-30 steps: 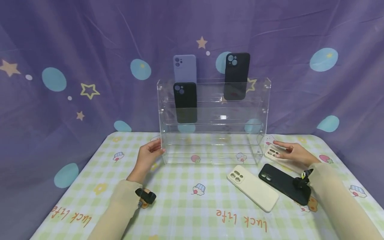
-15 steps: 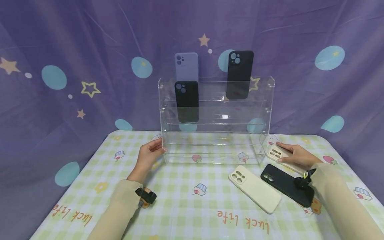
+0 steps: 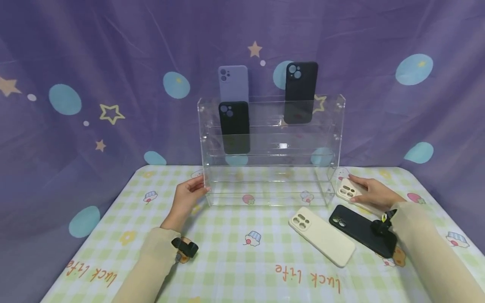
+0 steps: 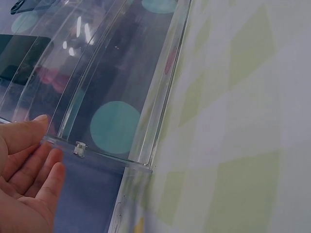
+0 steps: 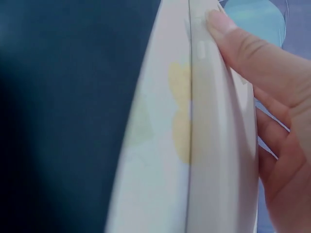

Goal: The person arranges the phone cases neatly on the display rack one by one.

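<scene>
A clear acrylic tiered rack (image 3: 270, 174) stands upright on the table. My left hand (image 3: 188, 193) holds its left side panel near the bottom; in the left wrist view the thumb (image 4: 29, 132) and the fingers lie on opposite sides of the panel's edge. To the right of the rack, my right hand (image 3: 375, 194) grips a cream phone case (image 3: 346, 190) by its long edges, the thumb (image 5: 243, 43) along the near edge in the right wrist view. Whether that case touches the table, I cannot tell. A black phone case (image 3: 361, 229) and another cream phone case (image 3: 322, 236) lie nearby.
In the rack's upper tiers stand a purple phone case (image 3: 233, 83), a black phone case (image 3: 301, 86) at the right, and a second black case (image 3: 234, 126) lower left. A checked cloth (image 3: 227, 265) covers the table; a purple curtain (image 3: 125, 63) hangs behind.
My right thumb and fingers have closed in on the cream case, which has shifted very slightly. The left hand stays on the rack. The head view has shifted a little.
</scene>
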`<state>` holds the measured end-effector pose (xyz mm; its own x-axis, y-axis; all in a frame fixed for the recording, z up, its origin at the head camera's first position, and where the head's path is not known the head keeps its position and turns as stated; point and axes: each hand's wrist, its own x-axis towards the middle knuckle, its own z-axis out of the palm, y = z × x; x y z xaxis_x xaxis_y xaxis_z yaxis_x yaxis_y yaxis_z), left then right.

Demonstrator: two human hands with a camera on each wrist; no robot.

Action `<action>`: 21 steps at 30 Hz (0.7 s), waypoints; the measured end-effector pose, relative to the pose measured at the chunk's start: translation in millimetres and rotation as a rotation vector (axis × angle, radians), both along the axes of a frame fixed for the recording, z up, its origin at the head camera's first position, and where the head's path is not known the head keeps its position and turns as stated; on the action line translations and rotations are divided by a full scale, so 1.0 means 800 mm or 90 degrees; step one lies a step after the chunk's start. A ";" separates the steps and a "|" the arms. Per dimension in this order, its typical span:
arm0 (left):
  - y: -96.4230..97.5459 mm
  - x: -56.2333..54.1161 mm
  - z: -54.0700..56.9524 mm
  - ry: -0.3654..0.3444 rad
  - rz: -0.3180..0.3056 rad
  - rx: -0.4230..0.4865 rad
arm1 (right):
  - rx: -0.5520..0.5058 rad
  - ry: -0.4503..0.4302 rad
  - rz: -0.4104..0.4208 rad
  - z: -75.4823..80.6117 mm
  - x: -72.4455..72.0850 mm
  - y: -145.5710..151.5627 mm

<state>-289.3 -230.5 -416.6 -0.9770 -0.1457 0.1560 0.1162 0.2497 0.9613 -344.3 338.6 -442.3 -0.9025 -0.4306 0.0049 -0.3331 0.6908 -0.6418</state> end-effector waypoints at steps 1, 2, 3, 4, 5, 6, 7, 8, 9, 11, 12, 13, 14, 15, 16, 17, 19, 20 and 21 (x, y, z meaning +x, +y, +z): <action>0.000 0.000 0.000 -0.001 0.001 0.000 | 0.009 0.011 -0.002 0.000 -0.001 0.001; 0.000 0.000 0.000 -0.001 0.001 -0.001 | 0.018 0.022 -0.003 -0.001 -0.003 0.001; 0.000 0.001 0.001 -0.002 0.004 0.000 | 0.027 0.031 -0.008 -0.001 -0.004 0.002; 0.000 0.001 0.001 -0.004 0.006 -0.002 | 0.032 0.038 -0.009 -0.002 -0.005 0.002; 0.000 0.001 0.002 -0.005 0.008 -0.003 | 0.035 0.042 -0.013 -0.002 -0.006 0.002; 0.000 0.002 0.002 -0.006 0.008 -0.007 | 0.043 0.047 -0.017 -0.002 -0.006 0.002; 0.000 0.002 0.003 -0.007 0.010 -0.007 | 0.049 0.052 -0.021 -0.001 -0.006 0.002; 0.000 0.002 0.003 -0.007 0.010 -0.010 | 0.050 0.054 -0.028 0.001 -0.005 0.002; 0.001 0.003 0.003 -0.009 0.012 -0.008 | 0.048 0.053 -0.038 0.004 -0.004 0.002; 0.000 0.003 0.004 -0.009 0.013 -0.010 | 0.041 0.059 -0.056 0.009 -0.001 0.000; 0.000 0.003 0.004 -0.010 0.012 -0.014 | 0.040 0.070 -0.066 0.012 0.001 -0.001; 0.001 0.004 0.004 -0.011 0.013 -0.011 | 0.036 0.081 -0.078 0.014 0.003 -0.001; 0.001 0.004 0.004 -0.013 0.013 -0.012 | 0.031 0.090 -0.089 0.016 0.005 0.000; 0.001 0.004 0.004 -0.016 0.017 -0.009 | 0.025 0.094 -0.098 0.018 0.006 0.001; 0.001 0.004 0.005 -0.017 0.018 -0.007 | 0.016 0.093 -0.100 0.019 0.006 0.003; 0.002 0.004 0.005 -0.018 0.019 -0.002 | 0.010 0.089 -0.107 0.020 0.008 0.005; 0.003 0.004 0.006 -0.018 0.022 0.005 | 0.001 0.076 -0.120 0.025 0.010 0.010; 0.004 0.004 0.006 -0.018 0.023 0.008 | -0.006 0.065 -0.121 0.027 0.011 0.013; 0.004 0.004 0.006 -0.017 0.026 0.013 | -0.015 0.054 -0.121 0.031 0.012 0.015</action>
